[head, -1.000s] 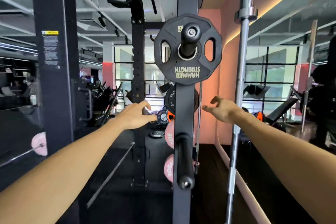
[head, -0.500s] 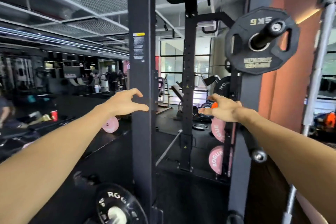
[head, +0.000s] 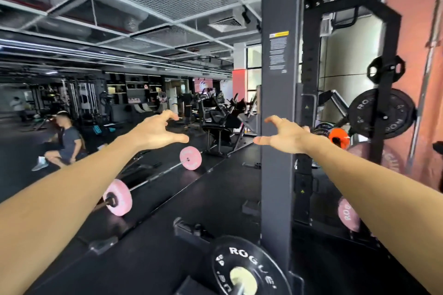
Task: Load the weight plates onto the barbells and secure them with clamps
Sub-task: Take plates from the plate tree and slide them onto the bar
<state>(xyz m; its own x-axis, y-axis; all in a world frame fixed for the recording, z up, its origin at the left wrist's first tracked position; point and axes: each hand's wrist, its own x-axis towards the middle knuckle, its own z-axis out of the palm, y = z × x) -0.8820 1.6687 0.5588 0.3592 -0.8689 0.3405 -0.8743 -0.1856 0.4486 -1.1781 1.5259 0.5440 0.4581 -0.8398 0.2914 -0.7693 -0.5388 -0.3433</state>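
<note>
Swinging left off the rack [head: 280,127], I now face the pink barbell [head: 153,178]; left hand [head: 157,132] and right hand [head: 286,137] stay spread, empty, so loading hasn't begun.

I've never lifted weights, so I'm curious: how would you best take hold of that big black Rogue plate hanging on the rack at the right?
Probably by its outer rim, one hand on each side. The black Rogue plate hangs upright on a peg of the rack upright, its flat face showing no grip holes. Come from the face side and draw it straight off along the peg. Both the left hand and right hand are empty.
</note>
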